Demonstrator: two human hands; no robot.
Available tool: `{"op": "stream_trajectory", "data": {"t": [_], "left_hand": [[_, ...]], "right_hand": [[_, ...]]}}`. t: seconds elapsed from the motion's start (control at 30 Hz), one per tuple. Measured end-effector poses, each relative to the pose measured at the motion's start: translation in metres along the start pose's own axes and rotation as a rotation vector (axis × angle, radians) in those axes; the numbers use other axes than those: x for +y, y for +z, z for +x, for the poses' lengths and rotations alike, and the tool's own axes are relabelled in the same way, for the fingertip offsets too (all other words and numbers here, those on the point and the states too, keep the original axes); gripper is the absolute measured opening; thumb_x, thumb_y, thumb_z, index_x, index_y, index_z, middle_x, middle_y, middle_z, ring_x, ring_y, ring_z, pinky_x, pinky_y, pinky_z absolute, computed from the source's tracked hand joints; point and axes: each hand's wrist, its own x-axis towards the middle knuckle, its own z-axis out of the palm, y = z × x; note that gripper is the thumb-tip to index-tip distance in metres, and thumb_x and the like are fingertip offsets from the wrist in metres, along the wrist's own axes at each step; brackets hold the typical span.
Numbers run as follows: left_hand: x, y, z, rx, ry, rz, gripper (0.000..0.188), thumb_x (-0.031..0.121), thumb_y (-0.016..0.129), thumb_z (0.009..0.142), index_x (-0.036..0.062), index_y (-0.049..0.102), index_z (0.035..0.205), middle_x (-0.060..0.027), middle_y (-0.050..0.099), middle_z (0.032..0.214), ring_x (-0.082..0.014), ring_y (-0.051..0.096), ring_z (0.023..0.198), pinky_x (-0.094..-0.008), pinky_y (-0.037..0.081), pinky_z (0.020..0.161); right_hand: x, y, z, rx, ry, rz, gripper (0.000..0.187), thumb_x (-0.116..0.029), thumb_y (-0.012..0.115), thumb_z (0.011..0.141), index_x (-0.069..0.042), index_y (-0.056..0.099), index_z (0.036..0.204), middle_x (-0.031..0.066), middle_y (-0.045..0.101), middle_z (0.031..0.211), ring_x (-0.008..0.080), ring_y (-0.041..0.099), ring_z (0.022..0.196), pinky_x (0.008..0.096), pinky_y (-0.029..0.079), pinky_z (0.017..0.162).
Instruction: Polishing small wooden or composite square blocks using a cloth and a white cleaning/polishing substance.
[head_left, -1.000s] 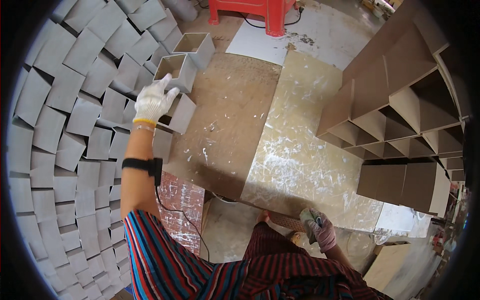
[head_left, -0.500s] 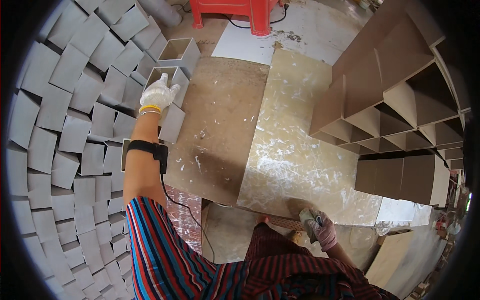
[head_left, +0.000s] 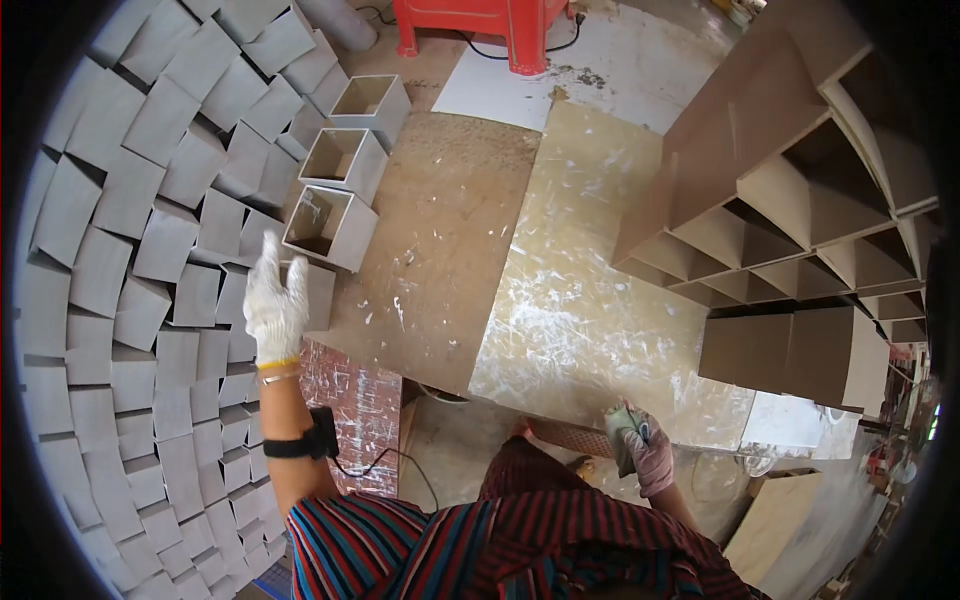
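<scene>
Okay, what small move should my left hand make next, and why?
Perhaps curl your left hand around the nearby grey box: the gloved fingers look spread, right beside that box, while your right hand holds a greenish bundle.

Fairly bright, soft shadows, fisheye-bent edges (corners black), clear middle

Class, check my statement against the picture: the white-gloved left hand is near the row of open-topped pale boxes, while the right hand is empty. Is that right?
Not quite: the right hand is not empty. The head view shows it gripping a greyish-green item. The white-gloved left hand is indeed near the row of open-topped pale boxes.
</scene>
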Motion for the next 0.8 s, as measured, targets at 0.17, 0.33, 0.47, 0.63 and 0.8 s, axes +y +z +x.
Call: {"op": "stream_trajectory", "data": {"t": [0.17, 0.33, 0.47, 0.63, 0.8], "left_hand": [[-0.019, 0.002, -0.027, -0.12, -0.105, 0.134, 0.059, 0.033, 0.061, 0.08, 0.0136, 0.041, 0.133, -0.0197, 0.058, 0.106, -0.037, 0.056, 0.096, -0.0435, 0.044, 0.084], [-0.035, 0.021, -0.02, -0.315, -0.257, 0.124, 0.066, 0.038, 0.061, 0.078, 0.0112, 0.038, 0.134, -0.0209, 0.058, 0.11, -0.0371, 0.056, 0.099, -0.0431, 0.044, 0.085], [-0.052, 0.035, -0.023, -0.313, -0.197, -0.125, 0.06, 0.028, 0.06, 0.078, 0.004, 0.042, 0.13, -0.0221, 0.057, 0.113, -0.036, 0.055, 0.103, -0.0389, 0.043, 0.089], [-0.08, 0.044, -0.034, -0.268, -0.154, -0.148, 0.057, 0.027, 0.06, 0.078, 0.0037, 0.045, 0.128, -0.0224, 0.056, 0.115, -0.0363, 0.055, 0.104, -0.0388, 0.044, 0.087], [-0.01, 0.005, -0.02, -0.299, -0.157, 0.059, 0.06, 0.032, 0.056, 0.081, 0.0052, 0.039, 0.132, -0.0203, 0.057, 0.113, -0.0367, 0.054, 0.102, -0.0429, 0.042, 0.088]], "right_hand": [[0.016, -0.01, -0.007, 0.027, -0.188, -0.034, 0.036, -0.006, 0.053, 0.086, 0.001, 0.05, 0.121, 0.0087, 0.061, 0.103, 0.0132, 0.057, 0.091, 0.0256, 0.045, 0.081], [-0.014, -0.017, -0.023, 0.042, -0.08, 0.022, 0.037, -0.01, 0.053, 0.086, 0.001, 0.05, 0.121, 0.0103, 0.061, 0.105, 0.0155, 0.057, 0.093, 0.0271, 0.044, 0.083], [-0.011, -0.028, -0.027, 0.099, -0.18, -0.119, 0.038, -0.015, 0.054, 0.086, 0.001, 0.05, 0.12, 0.0117, 0.061, 0.105, 0.0172, 0.057, 0.094, 0.0284, 0.044, 0.084], [-0.008, -0.03, -0.032, 0.136, -0.18, -0.194, 0.039, -0.016, 0.056, 0.085, 0.001, 0.051, 0.12, 0.0118, 0.061, 0.106, 0.0176, 0.057, 0.094, 0.0288, 0.044, 0.084], [0.005, -0.031, -0.039, 0.175, -0.169, -0.058, 0.039, -0.012, 0.057, 0.084, 0.001, 0.051, 0.12, 0.0121, 0.06, 0.107, 0.0173, 0.057, 0.095, 0.0283, 0.044, 0.085]]}}
